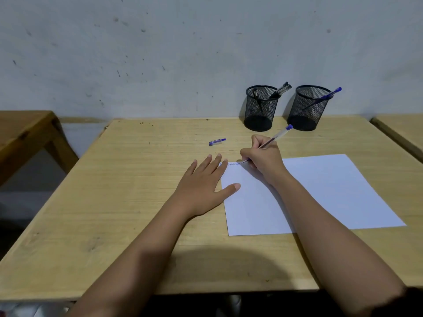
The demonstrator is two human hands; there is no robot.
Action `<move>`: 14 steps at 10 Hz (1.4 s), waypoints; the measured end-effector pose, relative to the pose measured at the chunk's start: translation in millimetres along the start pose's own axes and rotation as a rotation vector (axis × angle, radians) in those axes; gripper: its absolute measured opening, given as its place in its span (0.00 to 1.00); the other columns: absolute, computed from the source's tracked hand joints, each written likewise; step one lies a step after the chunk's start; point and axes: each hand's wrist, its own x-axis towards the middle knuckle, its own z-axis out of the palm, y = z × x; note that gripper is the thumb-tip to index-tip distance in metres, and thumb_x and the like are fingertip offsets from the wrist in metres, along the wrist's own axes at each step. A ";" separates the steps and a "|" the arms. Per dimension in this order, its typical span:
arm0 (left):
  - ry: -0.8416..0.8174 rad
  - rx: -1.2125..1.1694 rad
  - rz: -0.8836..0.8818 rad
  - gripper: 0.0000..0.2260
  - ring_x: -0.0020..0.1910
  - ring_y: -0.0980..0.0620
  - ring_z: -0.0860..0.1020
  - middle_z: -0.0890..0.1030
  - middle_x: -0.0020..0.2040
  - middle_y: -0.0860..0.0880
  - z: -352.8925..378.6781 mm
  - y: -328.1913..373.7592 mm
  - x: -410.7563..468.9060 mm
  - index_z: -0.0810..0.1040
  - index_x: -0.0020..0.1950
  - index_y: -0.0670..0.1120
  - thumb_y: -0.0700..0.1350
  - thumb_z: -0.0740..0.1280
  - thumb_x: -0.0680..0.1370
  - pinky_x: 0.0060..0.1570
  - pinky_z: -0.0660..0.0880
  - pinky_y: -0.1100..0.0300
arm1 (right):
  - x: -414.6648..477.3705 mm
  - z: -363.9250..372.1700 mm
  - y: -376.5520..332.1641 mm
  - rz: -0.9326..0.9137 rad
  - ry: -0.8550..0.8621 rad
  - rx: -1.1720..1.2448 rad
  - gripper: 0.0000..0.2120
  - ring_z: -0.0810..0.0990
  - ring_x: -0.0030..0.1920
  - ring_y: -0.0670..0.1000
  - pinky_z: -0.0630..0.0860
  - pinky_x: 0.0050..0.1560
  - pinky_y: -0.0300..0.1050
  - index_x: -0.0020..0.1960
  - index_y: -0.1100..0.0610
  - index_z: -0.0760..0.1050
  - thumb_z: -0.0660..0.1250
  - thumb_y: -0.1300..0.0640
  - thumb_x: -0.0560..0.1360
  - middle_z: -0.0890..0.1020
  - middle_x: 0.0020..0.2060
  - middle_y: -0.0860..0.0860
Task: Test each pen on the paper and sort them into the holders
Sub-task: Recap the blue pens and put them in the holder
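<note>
While the right hand (263,161) curls its fingers round the pen (274,139) in a writing grip, the head view shows the tip pressed to the far left corner of the paper (320,191), where a short line of blue scribble is visible. The left hand (203,181) lies flat on the table (137,202) with straight, spread fingers, holding nothing; its thumb and some fingertips rest on the sheet's left edge, seemingly pinning it. The pen's long axis slants from the tip up and away to the right, and its blue end points toward the two mesh holders near the wall. The left holder (261,110) carries dark pens (281,89), the right holder (307,110) a blue-capped pen (329,93). A loose blue cap (217,142) lies on the table just beyond the left hand's fingertips, to the left of the writing hand and apart from the paper. Since the ink appears to mark, the test of this pen looks about done. The cap is nearer the left hand, so that hand is better placed to fetch it, while both holders stand straight ahead of the right hand, the way the pen already points.
</note>
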 end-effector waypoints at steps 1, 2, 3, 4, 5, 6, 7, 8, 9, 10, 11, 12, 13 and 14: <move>-0.001 0.004 -0.002 0.32 0.76 0.58 0.39 0.42 0.78 0.56 -0.3 -0.1 0.0 0.44 0.77 0.54 0.66 0.48 0.77 0.75 0.39 0.52 | 0.6 0.6 1.1 -0.001 -0.014 0.014 0.20 0.61 0.21 0.47 0.62 0.24 0.37 0.26 0.56 0.57 0.64 0.73 0.63 0.60 0.22 0.52; -0.004 0.005 -0.001 0.32 0.76 0.58 0.39 0.42 0.78 0.56 0.2 -0.2 0.4 0.44 0.77 0.55 0.66 0.48 0.77 0.75 0.38 0.53 | 1.0 1.3 2.0 -0.009 -0.023 -0.008 0.20 0.61 0.22 0.48 0.63 0.24 0.37 0.26 0.56 0.57 0.64 0.73 0.62 0.61 0.22 0.52; -0.001 0.010 -0.001 0.32 0.76 0.58 0.39 0.42 0.78 0.56 -0.7 -1.1 0.2 0.43 0.77 0.55 0.66 0.47 0.77 0.75 0.38 0.53 | 1.7 2.6 2.5 -0.024 -0.030 -0.040 0.18 0.61 0.25 0.49 0.62 0.26 0.38 0.27 0.56 0.58 0.65 0.72 0.62 0.61 0.25 0.53; -0.004 0.014 -0.002 0.32 0.76 0.58 0.39 0.42 0.78 0.56 -1.2 -0.4 -0.2 0.43 0.77 0.54 0.66 0.47 0.77 0.75 0.39 0.52 | 1.9 2.3 3.3 -0.025 -0.022 -0.046 0.18 0.60 0.26 0.50 0.62 0.27 0.39 0.27 0.57 0.58 0.65 0.72 0.62 0.60 0.25 0.53; -0.003 0.013 -0.002 0.32 0.76 0.58 0.39 0.42 0.78 0.55 -1.3 0.1 -0.3 0.43 0.77 0.54 0.66 0.47 0.77 0.75 0.39 0.52 | 0.1 2.4 2.3 -0.036 -0.033 -0.042 0.12 0.60 0.24 0.49 0.62 0.24 0.36 0.29 0.62 0.63 0.64 0.73 0.63 0.60 0.25 0.54; -0.006 0.016 -0.005 0.32 0.76 0.57 0.39 0.42 0.78 0.55 -1.8 0.5 -0.5 0.44 0.77 0.54 0.66 0.48 0.77 0.75 0.39 0.52 | 1.5 1.0 0.9 -0.014 -0.024 -0.046 0.14 0.60 0.25 0.49 0.61 0.25 0.38 0.28 0.60 0.60 0.64 0.73 0.62 0.59 0.25 0.54; -0.005 0.011 -0.003 0.32 0.76 0.57 0.39 0.42 0.78 0.55 -1.4 0.3 -0.2 0.44 0.77 0.54 0.66 0.48 0.77 0.75 0.39 0.52 | 0.9 2.3 1.7 -0.018 0.002 -0.045 0.19 0.59 0.26 0.49 0.61 0.26 0.38 0.27 0.56 0.57 0.64 0.72 0.62 0.59 0.25 0.53; -0.004 0.003 -0.005 0.32 0.76 0.57 0.39 0.42 0.78 0.55 -1.2 0.0 -0.8 0.44 0.77 0.54 0.66 0.48 0.77 0.75 0.39 0.52 | 1.6 2.6 1.6 -0.027 -0.002 -0.069 0.18 0.59 0.27 0.50 0.61 0.28 0.40 0.27 0.56 0.57 0.64 0.72 0.62 0.59 0.26 0.54; -0.004 0.007 -0.006 0.32 0.76 0.57 0.39 0.42 0.78 0.55 -1.4 0.1 -0.4 0.44 0.77 0.54 0.66 0.48 0.77 0.75 0.39 0.52 | 1.5 2.2 2.1 -0.035 0.002 -0.072 0.18 0.59 0.27 0.50 0.60 0.29 0.40 0.27 0.56 0.57 0.64 0.71 0.62 0.59 0.25 0.53; -0.006 0.007 -0.006 0.32 0.76 0.57 0.40 0.42 0.78 0.55 -1.4 0.6 -0.2 0.44 0.77 0.54 0.66 0.48 0.77 0.75 0.39 0.52 | 1.2 2.0 1.8 -0.043 0.010 -0.080 0.17 0.59 0.27 0.50 0.60 0.29 0.41 0.28 0.57 0.58 0.65 0.71 0.62 0.59 0.26 0.54; -0.011 0.007 -0.006 0.32 0.76 0.57 0.39 0.42 0.78 0.55 -2.3 0.7 -0.1 0.44 0.77 0.54 0.65 0.48 0.77 0.75 0.39 0.52 | 0.8 1.4 2.1 -0.045 0.025 -0.075 0.19 0.60 0.27 0.50 0.60 0.30 0.42 0.27 0.55 0.56 0.65 0.71 0.62 0.59 0.25 0.53; -0.012 0.010 -0.007 0.32 0.76 0.57 0.39 0.42 0.78 0.55 -1.9 0.7 -0.3 0.44 0.77 0.54 0.65 0.48 0.77 0.75 0.39 0.52 | 0.5 1.4 1.1 -0.037 0.019 -0.087 0.20 0.59 0.27 0.50 0.60 0.30 0.42 0.27 0.55 0.56 0.65 0.71 0.62 0.59 0.25 0.53; -0.013 0.012 -0.008 0.32 0.76 0.57 0.39 0.42 0.78 0.55 -2.2 0.8 0.3 0.44 0.77 0.54 0.65 0.48 0.77 0.75 0.39 0.52 | 0.0 1.8 -0.3 -0.044 0.027 -0.080 0.20 0.59 0.27 0.50 0.59 0.30 0.41 0.26 0.55 0.56 0.64 0.72 0.62 0.58 0.25 0.53; -0.010 0.016 -0.006 0.32 0.76 0.57 0.39 0.42 0.78 0.55 -2.1 0.6 0.2 0.44 0.77 0.54 0.65 0.48 0.77 0.75 0.39 0.52 | -1.4 1.8 -0.4 -0.053 0.045 -0.093 0.18 0.59 0.29 0.52 0.59 0.30 0.41 0.27 0.56 0.57 0.64 0.71 0.62 0.59 0.26 0.53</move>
